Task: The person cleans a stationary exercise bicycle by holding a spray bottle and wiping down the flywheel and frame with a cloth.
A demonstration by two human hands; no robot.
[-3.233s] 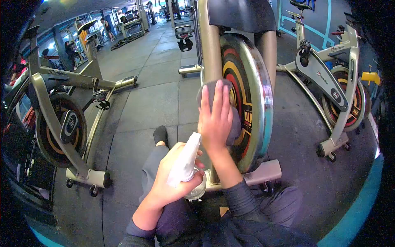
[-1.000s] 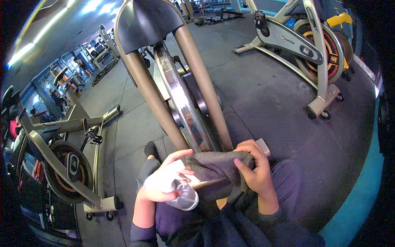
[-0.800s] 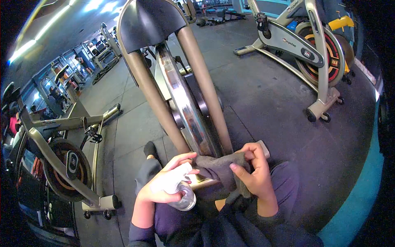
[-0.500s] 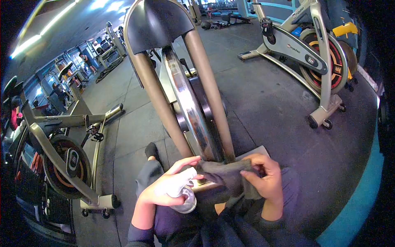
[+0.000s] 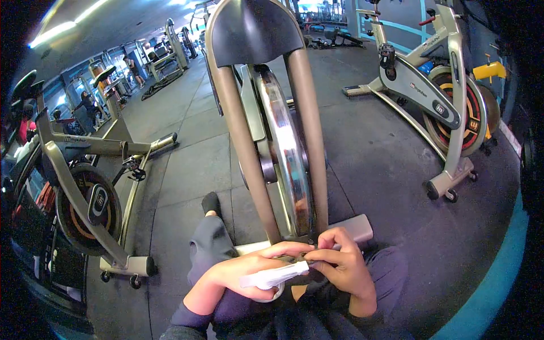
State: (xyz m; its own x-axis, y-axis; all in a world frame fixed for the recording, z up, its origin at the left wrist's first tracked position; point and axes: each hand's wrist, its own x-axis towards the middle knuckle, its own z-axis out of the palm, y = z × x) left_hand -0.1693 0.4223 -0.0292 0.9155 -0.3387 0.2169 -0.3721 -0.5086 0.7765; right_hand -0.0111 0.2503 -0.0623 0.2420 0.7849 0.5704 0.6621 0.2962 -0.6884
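Wrapped round a white-topped spray bottle [image 5: 276, 276] is my left hand [image 5: 241, 273], low in the middle of the view. The bottle's body is mostly hidden below the fingers. Close beside it, my right hand [image 5: 347, 271] pinches a dark grey cloth [image 5: 301, 258], now bunched small between both hands. The left fingertips reach to the cloth as well. Just beyond my hands stands an exercise bike with a shiny flywheel [image 5: 286, 147] between two bronze fork legs. Its pale base bar [image 5: 354, 228] runs behind my hands.
Another exercise bike [image 5: 90, 209] stands at the left and one more [image 5: 425, 93] at the right. My outstretched foot [image 5: 211, 203] rests on the dark tiled floor [image 5: 192, 164]. A blue stripe [image 5: 493, 289] curves along the right. People and gym machines are far back left.
The cloth was stretched between my hands and is now bunched up. My right hand has come in towards the left, and the bottle's white head has tipped flatter. The view has shifted slightly.
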